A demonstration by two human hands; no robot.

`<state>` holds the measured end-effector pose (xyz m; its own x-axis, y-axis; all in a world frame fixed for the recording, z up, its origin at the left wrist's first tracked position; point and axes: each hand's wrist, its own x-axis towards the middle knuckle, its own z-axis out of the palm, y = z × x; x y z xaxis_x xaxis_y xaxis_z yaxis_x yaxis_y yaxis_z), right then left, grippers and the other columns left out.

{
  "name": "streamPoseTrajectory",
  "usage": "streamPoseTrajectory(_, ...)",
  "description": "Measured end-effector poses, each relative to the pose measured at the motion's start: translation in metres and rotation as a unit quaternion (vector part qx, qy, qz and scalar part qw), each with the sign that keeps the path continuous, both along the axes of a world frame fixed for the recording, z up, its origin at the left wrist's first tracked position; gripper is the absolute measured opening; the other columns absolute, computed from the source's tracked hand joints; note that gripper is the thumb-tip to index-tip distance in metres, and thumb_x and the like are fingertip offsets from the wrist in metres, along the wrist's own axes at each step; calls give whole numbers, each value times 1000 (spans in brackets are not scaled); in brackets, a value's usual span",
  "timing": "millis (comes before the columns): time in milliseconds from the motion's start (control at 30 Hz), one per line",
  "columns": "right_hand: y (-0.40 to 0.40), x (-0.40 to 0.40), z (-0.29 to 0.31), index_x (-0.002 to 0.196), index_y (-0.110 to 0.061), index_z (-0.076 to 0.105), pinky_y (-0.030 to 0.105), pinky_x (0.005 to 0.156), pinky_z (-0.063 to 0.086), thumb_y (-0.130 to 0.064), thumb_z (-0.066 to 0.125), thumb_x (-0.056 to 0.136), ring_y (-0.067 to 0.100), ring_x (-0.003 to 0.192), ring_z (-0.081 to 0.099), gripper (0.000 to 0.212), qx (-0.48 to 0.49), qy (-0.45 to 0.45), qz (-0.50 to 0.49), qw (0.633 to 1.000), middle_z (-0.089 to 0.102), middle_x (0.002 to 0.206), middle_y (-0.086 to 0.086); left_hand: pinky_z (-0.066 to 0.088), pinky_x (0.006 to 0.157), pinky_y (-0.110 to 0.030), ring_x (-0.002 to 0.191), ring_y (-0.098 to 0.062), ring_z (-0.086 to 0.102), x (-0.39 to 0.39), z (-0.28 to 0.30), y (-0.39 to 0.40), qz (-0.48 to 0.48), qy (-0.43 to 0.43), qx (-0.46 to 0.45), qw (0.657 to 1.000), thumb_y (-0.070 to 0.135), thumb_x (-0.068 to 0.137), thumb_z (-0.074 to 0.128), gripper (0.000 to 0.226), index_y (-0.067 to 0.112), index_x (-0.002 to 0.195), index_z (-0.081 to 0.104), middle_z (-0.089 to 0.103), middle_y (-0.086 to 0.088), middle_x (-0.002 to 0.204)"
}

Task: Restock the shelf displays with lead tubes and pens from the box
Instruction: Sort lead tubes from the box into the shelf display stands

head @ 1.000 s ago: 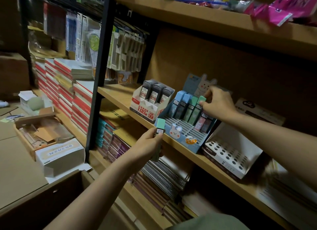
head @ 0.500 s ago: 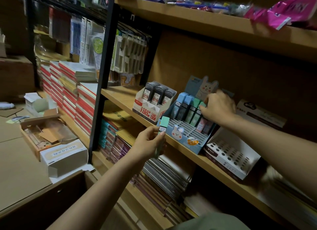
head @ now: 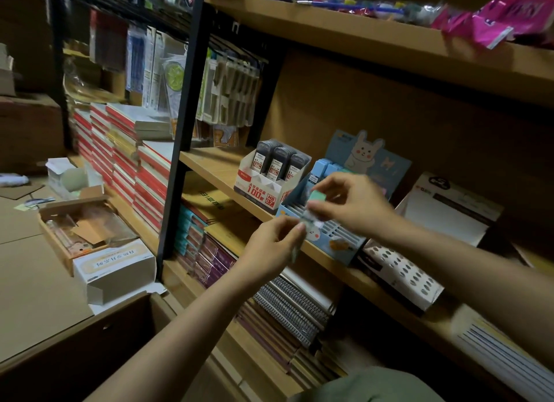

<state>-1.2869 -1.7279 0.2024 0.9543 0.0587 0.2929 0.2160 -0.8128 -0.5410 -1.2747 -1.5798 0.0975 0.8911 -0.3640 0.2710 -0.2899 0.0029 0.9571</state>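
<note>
**Passing a green-capped lead tube hand to hand at the rabbit display**

Holding the lead tube point(head: 311, 207) in front of the blue rabbit display point(head: 329, 222), both hands are gripping it at once. The left hand point(head: 269, 249) is pinching its lower end, fingers curled round it; the right hand point(head: 350, 204) is closing thumb and fingertips on the mint cap end. Judged from this, the tube is being handed across so the right hand, nearer the slots, can seat it. Motion blur is hiding the exact finger contact.

Inside the display, blue and green tubes point(head: 323, 171) are standing upright in the back rows, while the front slots are showing bare, likely where this one is going.

Just left of the display, a white carton of dark 0.7 lead tubes point(head: 278, 165) is sitting on the same wooden shelf point(head: 215, 168). Just right, a white holed tray point(head: 401, 275) is standing with nothing in its holes, probably for pens.

Below the display, spiral notebooks point(head: 287, 305) are lying stacked. Well left, red-edged book stacks point(head: 126, 162) and an open cardboard box point(head: 87, 225) are resting on flattened cardboard. Lighting is dim.
</note>
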Motion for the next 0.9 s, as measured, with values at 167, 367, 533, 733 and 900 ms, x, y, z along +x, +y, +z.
streamPoseTrajectory(167, -41, 17, 54, 95, -20, 67, 26, 65, 59, -24, 80, 76, 9, 79, 69, 24, -54, -110, -90, 988, 70, 91, -2, 18, 118, -40, 145, -16, 12, 14, -8, 2, 59, -225, 230, 945, 46, 96, 48, 51, 37, 145, 34, 17, 5, 158)
streamPoseTrajectory(367, -61, 42, 51, 94, -19, 69, 7, 52, 39, -26, 83, 75, -5, 71, 57, 24, -177, -137, -127, 966, 66, 90, -7, 1, 120, -40, 148, -15, -13, 33, -20, 1, 42, -291, 368, 882, 56, 95, 41, 63, 47, 150, 11, -10, 8, 162)
streamPoseTrajectory(533, -68, 55, 39, 91, -13, 69, 17, 61, 41, -25, 83, 75, 10, 73, 58, 24, -232, -147, -121, 954, 64, 89, -2, 11, 122, -46, 150, -19, -3, 29, -28, -8, 43, -314, 373, 872, 51, 96, 44, 66, 44, 151, 9, -1, 1, 163)
streamPoseTrajectory(733, -66, 64, 33, 92, -12, 71, 17, 63, 45, -24, 83, 75, 12, 78, 63, 24, -232, -142, -106, 956, 69, 89, 1, 12, 121, -46, 150, -21, -2, 30, -33, -8, 57, -329, 372, 866, 46, 97, 46, 67, 44, 152, 7, -2, -1, 163)
streamPoseTrajectory(900, -61, 69, 29, 96, -12, 72, 36, 76, 57, -29, 81, 77, 18, 85, 65, 27, -270, -134, -114, 947, 71, 93, 6, 17, 120, -47, 150, -21, -2, 30, -36, -9, 57, -334, 372, 864, 43, 98, 47, 70, 43, 152, 4, -2, -1, 163)
